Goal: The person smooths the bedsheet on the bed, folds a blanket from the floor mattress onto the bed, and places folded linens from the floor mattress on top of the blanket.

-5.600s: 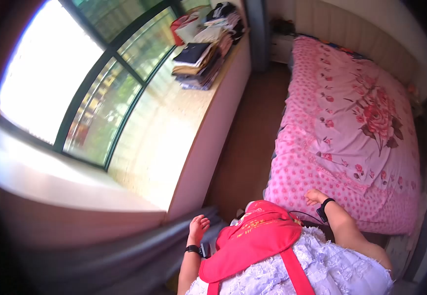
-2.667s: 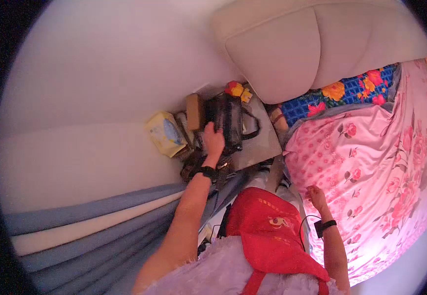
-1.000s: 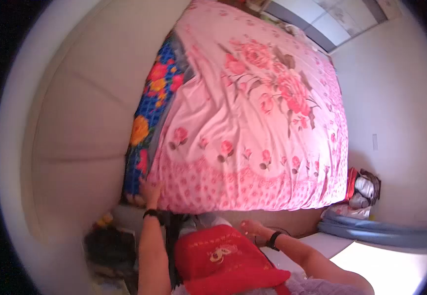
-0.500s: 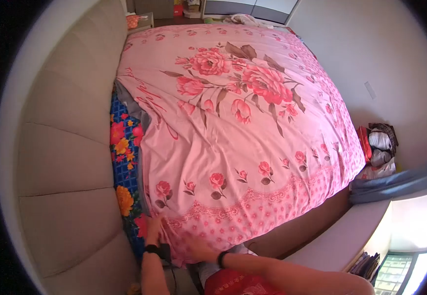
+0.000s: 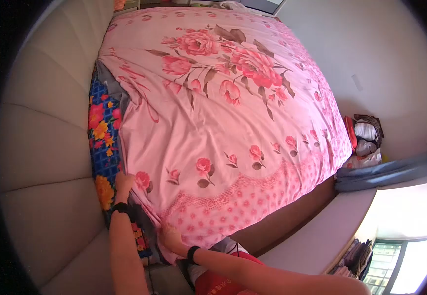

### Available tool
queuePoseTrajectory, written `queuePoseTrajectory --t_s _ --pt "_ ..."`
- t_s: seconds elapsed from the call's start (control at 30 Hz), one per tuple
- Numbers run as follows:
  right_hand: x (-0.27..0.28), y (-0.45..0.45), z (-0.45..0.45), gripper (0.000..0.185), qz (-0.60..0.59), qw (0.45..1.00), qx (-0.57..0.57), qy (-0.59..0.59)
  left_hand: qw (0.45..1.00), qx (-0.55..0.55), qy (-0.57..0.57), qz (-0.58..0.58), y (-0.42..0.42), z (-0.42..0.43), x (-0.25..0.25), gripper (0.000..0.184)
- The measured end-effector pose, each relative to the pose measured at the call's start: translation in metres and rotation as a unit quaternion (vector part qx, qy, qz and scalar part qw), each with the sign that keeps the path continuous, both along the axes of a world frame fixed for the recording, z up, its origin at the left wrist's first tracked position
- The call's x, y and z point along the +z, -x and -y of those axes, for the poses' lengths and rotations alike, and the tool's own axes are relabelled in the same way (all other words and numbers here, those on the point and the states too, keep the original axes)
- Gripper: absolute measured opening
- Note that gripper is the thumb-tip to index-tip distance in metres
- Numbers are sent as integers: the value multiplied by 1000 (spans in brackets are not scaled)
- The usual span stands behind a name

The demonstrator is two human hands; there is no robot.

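A pink floral sheet (image 5: 233, 132) is spread over the bed, with wrinkles running toward its near left corner. My left hand (image 5: 124, 184) is closed on the sheet's left edge, beside the blue floral cloth (image 5: 103, 157) that shows along the headboard. Near the bed's closest corner, my right hand (image 5: 171, 239) grips the same sheet's edge. Grey cloth (image 5: 113, 83) shows from under the pink sheet on the left. Both wrists wear black bands.
The padded headboard (image 5: 46, 147) runs along the left. Bags (image 5: 366, 137) stand by the wall at the right, near a blue-grey curtain (image 5: 385, 172). Folded clothes (image 5: 356, 255) lie on the window ledge. A red apron (image 5: 218, 282) hangs at my front.
Both hands have come to the bed and taken hold of the sheet's edge. The left hand has moved up along the edge, away from the right. The view has turned toward the bed.
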State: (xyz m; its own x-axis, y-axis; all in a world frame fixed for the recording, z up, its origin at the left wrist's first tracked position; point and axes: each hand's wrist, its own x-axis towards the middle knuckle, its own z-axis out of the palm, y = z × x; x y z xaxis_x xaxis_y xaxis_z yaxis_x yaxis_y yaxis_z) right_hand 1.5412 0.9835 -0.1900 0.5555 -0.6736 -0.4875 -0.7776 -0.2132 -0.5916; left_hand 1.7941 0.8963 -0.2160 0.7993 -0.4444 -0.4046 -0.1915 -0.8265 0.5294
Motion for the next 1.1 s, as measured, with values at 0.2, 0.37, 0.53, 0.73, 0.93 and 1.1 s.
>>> queuePoseTrajectory --t_s 0.2,0.37,0.53,0.73,0.93,1.1 --pt "56 16 -40 21 33 987 73 -138 965 82 173 -178 -16 -33 17 45" --pt "80 13 -80 26 153 896 61 -411 988 101 3 117 -52 -41 32 29" --pt "76 0 -94 18 227 941 75 -241 928 -61 -145 337 -50 -59 69 34" --pt "62 3 -78 14 196 834 159 -490 806 -256 -245 474 -33 -51 74 41" --pt "48 11 -79 13 183 767 75 -610 719 -369 -414 417 -67 -58 14 20" --pt "41 -4 -91 6 219 745 235 -584 646 -349 -487 473 -33 -31 66 20"
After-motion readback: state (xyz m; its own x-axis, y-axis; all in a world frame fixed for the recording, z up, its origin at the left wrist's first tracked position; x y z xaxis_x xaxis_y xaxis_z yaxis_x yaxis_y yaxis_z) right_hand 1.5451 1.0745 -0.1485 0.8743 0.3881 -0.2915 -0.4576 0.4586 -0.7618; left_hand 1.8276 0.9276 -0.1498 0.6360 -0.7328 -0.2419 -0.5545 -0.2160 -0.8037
